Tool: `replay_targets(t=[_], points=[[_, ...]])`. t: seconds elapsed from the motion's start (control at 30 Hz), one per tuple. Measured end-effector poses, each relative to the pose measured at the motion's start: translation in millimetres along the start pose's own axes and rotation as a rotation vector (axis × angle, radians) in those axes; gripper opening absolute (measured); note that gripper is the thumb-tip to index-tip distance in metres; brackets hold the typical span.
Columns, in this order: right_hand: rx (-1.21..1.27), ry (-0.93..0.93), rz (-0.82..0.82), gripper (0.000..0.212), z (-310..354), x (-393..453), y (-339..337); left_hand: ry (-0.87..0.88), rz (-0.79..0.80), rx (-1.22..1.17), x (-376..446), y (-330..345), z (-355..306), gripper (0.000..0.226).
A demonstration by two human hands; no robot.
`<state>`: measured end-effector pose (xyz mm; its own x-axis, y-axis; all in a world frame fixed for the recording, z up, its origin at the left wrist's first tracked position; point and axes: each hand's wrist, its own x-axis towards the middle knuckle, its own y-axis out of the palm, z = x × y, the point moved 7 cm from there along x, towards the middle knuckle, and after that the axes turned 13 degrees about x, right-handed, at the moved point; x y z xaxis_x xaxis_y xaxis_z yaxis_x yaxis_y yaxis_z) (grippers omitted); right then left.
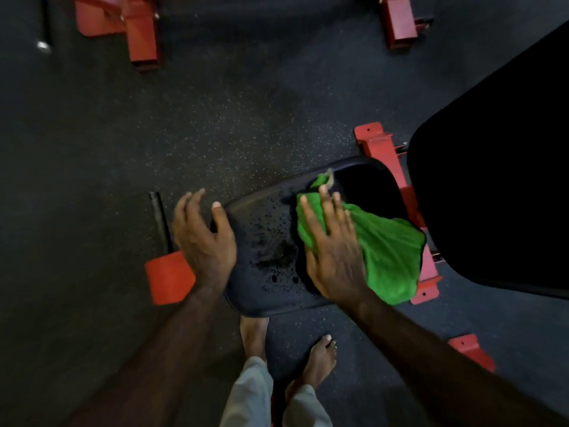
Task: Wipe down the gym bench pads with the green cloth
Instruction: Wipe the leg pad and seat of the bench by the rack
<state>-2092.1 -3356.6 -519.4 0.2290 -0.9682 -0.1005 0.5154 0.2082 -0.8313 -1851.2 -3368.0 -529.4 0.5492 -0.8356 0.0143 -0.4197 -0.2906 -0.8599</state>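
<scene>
A black seat pad (pixel 271 241) of a red-framed gym bench lies below me, wet with dark droplets in its middle. The green cloth (pixel 388 251) is spread over the pad's right half. My right hand (pixel 332 251) presses flat on the cloth with straight fingers. My left hand (pixel 203 235) rests at the pad's left edge, fingers relaxed over the rim and thumb on top. A large black back pad (pixel 498 180) rises at the right.
Red frame parts (pixel 381 149) show behind the seat, a red foot (pixel 169 277) at its left and another (pixel 471 351) at lower right. More red equipment legs (pixel 141 32) stand at the top. My bare feet (pixel 320 362) stand on the speckled rubber floor.
</scene>
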Motion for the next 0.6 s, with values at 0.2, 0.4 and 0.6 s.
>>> replay_targets(t=[0.2,0.4,0.6], points=[[0.019,0.215,-0.185,0.089,-42.9,47.2,-34.5,-0.302,0.195,-0.106,-19.8,24.9,33.2,0.057],[0.015,0.028,-0.018,0.09,20.8,34.7,8.0,-0.317,0.16,-0.142,-20.5,25.0,36.8,0.058],[-0.033,-0.028,0.0,0.084,-14.2,70.2,-14.7,-0.271,0.124,-0.138,-19.0,26.6,38.2,0.055]])
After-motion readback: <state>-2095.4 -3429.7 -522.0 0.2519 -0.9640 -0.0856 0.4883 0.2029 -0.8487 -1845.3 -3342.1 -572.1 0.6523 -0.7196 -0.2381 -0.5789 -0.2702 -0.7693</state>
